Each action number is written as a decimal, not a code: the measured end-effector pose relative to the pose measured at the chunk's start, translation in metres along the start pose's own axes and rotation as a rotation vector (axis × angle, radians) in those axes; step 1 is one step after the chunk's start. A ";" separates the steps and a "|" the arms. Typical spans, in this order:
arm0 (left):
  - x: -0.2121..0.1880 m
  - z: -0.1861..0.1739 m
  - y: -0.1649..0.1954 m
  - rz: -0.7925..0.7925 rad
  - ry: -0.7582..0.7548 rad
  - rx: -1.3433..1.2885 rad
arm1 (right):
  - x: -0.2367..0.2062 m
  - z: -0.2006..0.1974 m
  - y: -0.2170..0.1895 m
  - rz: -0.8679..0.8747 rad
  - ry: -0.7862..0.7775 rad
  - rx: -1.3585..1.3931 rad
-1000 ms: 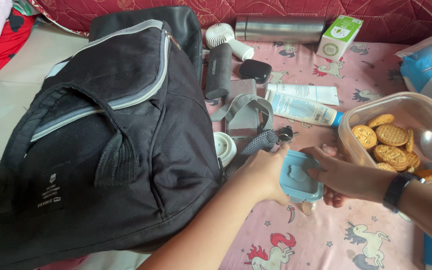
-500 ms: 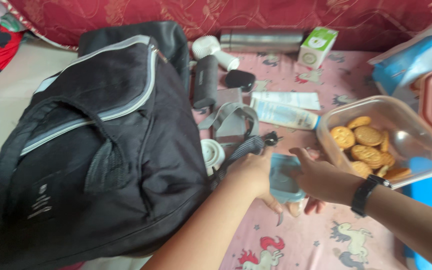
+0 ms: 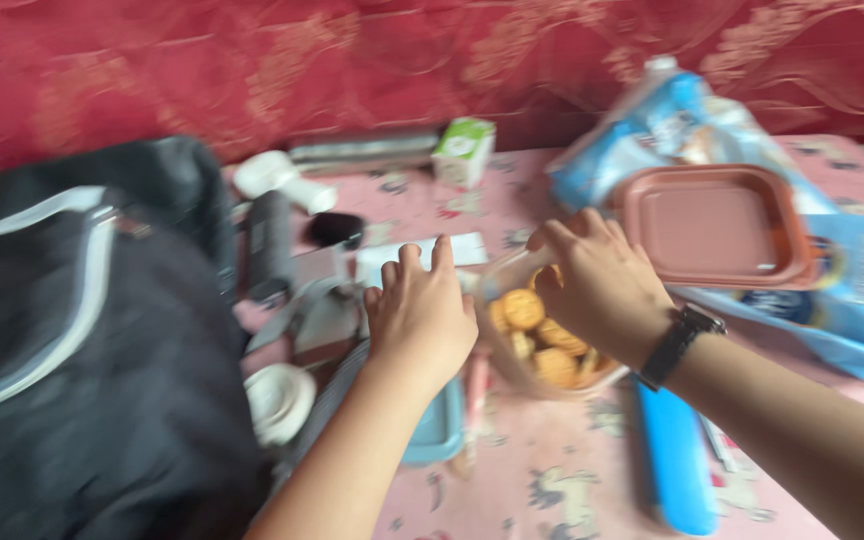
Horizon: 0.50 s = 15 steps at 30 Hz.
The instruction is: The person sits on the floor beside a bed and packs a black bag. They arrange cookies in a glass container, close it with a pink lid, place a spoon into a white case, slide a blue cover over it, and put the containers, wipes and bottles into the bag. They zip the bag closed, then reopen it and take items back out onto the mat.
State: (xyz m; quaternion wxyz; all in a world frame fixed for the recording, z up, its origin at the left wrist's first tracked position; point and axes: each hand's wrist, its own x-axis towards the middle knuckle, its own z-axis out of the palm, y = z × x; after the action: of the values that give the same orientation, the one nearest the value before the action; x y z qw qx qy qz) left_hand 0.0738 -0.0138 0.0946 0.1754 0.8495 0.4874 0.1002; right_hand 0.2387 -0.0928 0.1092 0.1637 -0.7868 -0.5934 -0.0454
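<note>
Both hands have left the small light-blue plastic lid (image 3: 439, 428), which now lies on the pink printed cloth (image 3: 552, 480) under the left forearm. The left hand (image 3: 422, 315) is open, fingers spread, holding nothing, just beside the clear plastic container of round biscuits (image 3: 542, 345). The right hand (image 3: 597, 280), with a black wristband, rests over that container's far rim; its grip cannot be told. A brown rectangular lid (image 3: 717, 225) lies beyond; a black backpack (image 3: 82, 380) lies far left.
</note>
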 end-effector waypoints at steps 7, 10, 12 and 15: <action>0.016 0.058 0.092 0.275 0.180 -0.113 | -0.009 -0.009 0.124 0.301 0.078 -0.156; 0.029 0.080 0.130 0.341 0.091 -0.168 | -0.021 -0.004 0.164 0.383 0.082 -0.236; 0.041 0.095 0.153 0.359 0.041 -0.144 | -0.025 0.004 0.187 0.385 0.159 -0.238; 0.050 0.114 0.183 0.394 0.078 -0.113 | -0.024 0.008 0.216 0.307 0.212 -0.217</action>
State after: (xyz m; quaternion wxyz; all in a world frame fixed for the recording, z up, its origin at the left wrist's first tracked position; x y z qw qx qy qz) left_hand 0.2834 -0.0780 0.0627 0.1810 0.9127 0.3117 0.1924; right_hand 0.4355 -0.1647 0.0512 0.1445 -0.8717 -0.4377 -0.1662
